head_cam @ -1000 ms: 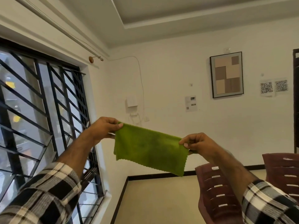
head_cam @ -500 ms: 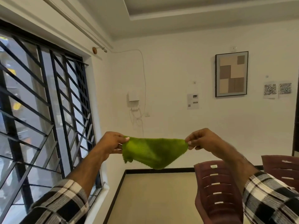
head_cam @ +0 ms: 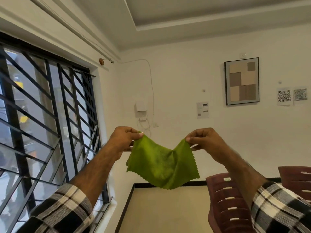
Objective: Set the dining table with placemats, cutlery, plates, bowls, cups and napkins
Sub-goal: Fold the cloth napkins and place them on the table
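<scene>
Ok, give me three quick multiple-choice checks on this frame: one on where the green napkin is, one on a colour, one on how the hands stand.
1. Where is the green napkin?
A. Lying on a chair seat
B. Held up in the air between both hands
C. Hanging on the window grille

2. What colour are the chairs at lower right?
A. White
B. Dark maroon
C. Blue

3. How do the left hand and right hand hold the napkin?
A. Each pinches one top corner, the cloth sagging between
B. Only the left grips it
C. Both lie flat under it

Answers: 1 B, it hangs clear of everything in front of the wall. 2 B, the slotted backs are dark reddish brown. 3 A, fingers and thumb close on each upper corner, the top edge dipping in the middle.
</scene>
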Action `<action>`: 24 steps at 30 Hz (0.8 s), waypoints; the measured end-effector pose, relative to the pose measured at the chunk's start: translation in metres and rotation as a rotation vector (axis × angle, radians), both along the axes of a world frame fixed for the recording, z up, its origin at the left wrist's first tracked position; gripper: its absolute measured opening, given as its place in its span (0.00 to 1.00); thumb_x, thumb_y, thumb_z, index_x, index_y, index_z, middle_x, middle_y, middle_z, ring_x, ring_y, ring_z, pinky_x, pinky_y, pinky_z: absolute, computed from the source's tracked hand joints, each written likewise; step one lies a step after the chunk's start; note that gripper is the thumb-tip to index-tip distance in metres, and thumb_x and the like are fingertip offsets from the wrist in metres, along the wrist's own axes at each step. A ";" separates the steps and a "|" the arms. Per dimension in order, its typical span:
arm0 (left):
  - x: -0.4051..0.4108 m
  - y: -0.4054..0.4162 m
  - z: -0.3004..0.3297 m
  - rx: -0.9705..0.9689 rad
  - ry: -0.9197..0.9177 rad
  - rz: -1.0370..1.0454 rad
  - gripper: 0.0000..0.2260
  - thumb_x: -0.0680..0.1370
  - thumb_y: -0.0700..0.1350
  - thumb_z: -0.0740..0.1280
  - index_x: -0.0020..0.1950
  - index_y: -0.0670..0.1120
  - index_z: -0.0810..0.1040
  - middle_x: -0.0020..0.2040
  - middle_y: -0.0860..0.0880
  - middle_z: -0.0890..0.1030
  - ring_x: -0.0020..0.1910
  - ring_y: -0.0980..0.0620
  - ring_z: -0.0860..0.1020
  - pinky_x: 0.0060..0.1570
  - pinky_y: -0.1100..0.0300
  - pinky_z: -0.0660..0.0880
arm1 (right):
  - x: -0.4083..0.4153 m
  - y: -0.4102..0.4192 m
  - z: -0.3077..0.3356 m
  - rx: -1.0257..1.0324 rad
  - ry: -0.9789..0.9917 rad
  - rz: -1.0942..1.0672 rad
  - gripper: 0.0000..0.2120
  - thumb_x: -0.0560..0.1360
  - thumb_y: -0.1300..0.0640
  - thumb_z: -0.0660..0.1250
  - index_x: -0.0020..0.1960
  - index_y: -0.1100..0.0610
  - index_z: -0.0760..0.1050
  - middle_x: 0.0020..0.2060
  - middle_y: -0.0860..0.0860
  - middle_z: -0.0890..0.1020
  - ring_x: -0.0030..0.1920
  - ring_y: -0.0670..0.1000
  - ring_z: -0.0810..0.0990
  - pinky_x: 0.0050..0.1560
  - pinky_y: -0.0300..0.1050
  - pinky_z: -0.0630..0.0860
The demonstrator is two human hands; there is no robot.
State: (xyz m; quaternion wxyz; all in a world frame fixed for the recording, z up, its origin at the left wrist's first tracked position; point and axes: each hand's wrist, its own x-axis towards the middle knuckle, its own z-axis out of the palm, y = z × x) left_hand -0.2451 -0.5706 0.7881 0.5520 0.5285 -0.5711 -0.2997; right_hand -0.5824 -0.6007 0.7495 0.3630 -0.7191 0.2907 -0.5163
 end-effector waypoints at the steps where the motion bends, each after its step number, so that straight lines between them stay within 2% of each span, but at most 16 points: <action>1: -0.003 -0.001 0.001 -0.018 0.001 0.026 0.11 0.75 0.45 0.81 0.51 0.40 0.85 0.47 0.42 0.87 0.41 0.45 0.84 0.36 0.54 0.81 | 0.004 -0.002 0.001 0.047 -0.013 -0.015 0.10 0.76 0.57 0.78 0.49 0.65 0.85 0.45 0.62 0.87 0.45 0.58 0.87 0.47 0.53 0.85; 3: -0.007 -0.002 0.001 -0.056 -0.040 0.093 0.10 0.75 0.46 0.81 0.50 0.42 0.85 0.45 0.43 0.86 0.41 0.45 0.83 0.35 0.54 0.80 | 0.010 -0.007 0.001 0.122 0.002 -0.076 0.16 0.72 0.57 0.81 0.50 0.69 0.82 0.43 0.62 0.87 0.42 0.58 0.87 0.44 0.54 0.85; 6: 0.004 -0.001 -0.002 -0.139 -0.079 0.179 0.07 0.78 0.46 0.78 0.49 0.44 0.84 0.44 0.43 0.86 0.44 0.44 0.83 0.42 0.45 0.85 | 0.002 -0.018 -0.004 0.183 0.057 -0.169 0.14 0.72 0.67 0.80 0.55 0.63 0.81 0.46 0.61 0.84 0.47 0.60 0.86 0.48 0.56 0.86; 8: 0.017 0.004 -0.008 -0.199 -0.016 0.176 0.05 0.80 0.44 0.76 0.50 0.43 0.83 0.43 0.43 0.85 0.45 0.43 0.83 0.44 0.44 0.84 | -0.011 -0.026 -0.009 0.207 0.038 -0.201 0.15 0.74 0.68 0.77 0.59 0.62 0.81 0.50 0.62 0.83 0.51 0.61 0.86 0.51 0.54 0.86; 12: 0.028 0.008 -0.024 -0.268 0.105 0.070 0.02 0.82 0.39 0.72 0.50 0.42 0.81 0.40 0.46 0.85 0.46 0.43 0.84 0.46 0.47 0.85 | -0.022 -0.032 -0.013 0.174 -0.072 -0.194 0.04 0.76 0.66 0.76 0.50 0.63 0.85 0.45 0.59 0.86 0.55 0.66 0.85 0.60 0.61 0.84; 15: 0.026 0.009 -0.031 -0.326 0.136 0.033 0.03 0.83 0.40 0.70 0.50 0.44 0.79 0.38 0.47 0.85 0.44 0.47 0.83 0.47 0.47 0.84 | -0.021 -0.026 -0.011 0.126 -0.141 -0.118 0.06 0.77 0.65 0.74 0.53 0.65 0.83 0.49 0.64 0.86 0.53 0.62 0.86 0.55 0.57 0.85; 18: 0.027 0.013 -0.031 -0.392 0.177 0.023 0.03 0.84 0.41 0.69 0.50 0.46 0.79 0.38 0.48 0.84 0.40 0.53 0.82 0.41 0.57 0.82 | -0.025 -0.018 -0.009 0.075 -0.208 -0.048 0.10 0.77 0.62 0.74 0.55 0.67 0.82 0.48 0.64 0.87 0.48 0.58 0.87 0.47 0.49 0.86; 21: 0.028 0.011 -0.038 -0.273 0.200 0.000 0.04 0.83 0.41 0.70 0.49 0.44 0.79 0.39 0.46 0.84 0.36 0.50 0.81 0.33 0.56 0.81 | -0.023 -0.022 -0.018 0.160 -0.173 -0.151 0.17 0.75 0.59 0.77 0.53 0.72 0.80 0.45 0.65 0.86 0.43 0.58 0.86 0.40 0.49 0.85; 24: 0.018 -0.005 -0.059 -0.024 0.123 0.166 0.06 0.82 0.39 0.73 0.46 0.41 0.79 0.39 0.42 0.82 0.30 0.47 0.79 0.28 0.56 0.78 | -0.012 -0.033 -0.039 0.344 -0.012 -0.344 0.12 0.74 0.62 0.79 0.49 0.70 0.82 0.40 0.63 0.86 0.38 0.57 0.85 0.34 0.47 0.83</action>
